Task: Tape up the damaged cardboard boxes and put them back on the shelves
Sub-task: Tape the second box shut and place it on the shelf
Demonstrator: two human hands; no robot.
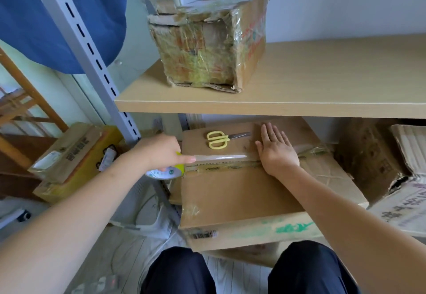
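Box: the cardboard box (235, 192) being taped rests on the lower shelf (412, 232), its near end jutting past the shelf's front edge toward the person's knees
Step, as I judge it: laying a fresh strip along the top seam; keep the tape (221, 156) taut and straight over the seam, lower it onto the board, smooth outward from the anchored end, cut only after
Left hand (161, 153): at the box's left edge; fingers curled round the tape roll (164, 173), forefinger stretched along the drawn strip
Right hand (276, 150): flat on the lid near its middle; fingers straight, spread, pressing the strip's far end down
Scissors (219, 139): lying on the lid toward its back left corner, within reach
Done already, it seems: a heavily wrapped box (207, 40) stands on the upper shelf (322, 81), near its left end
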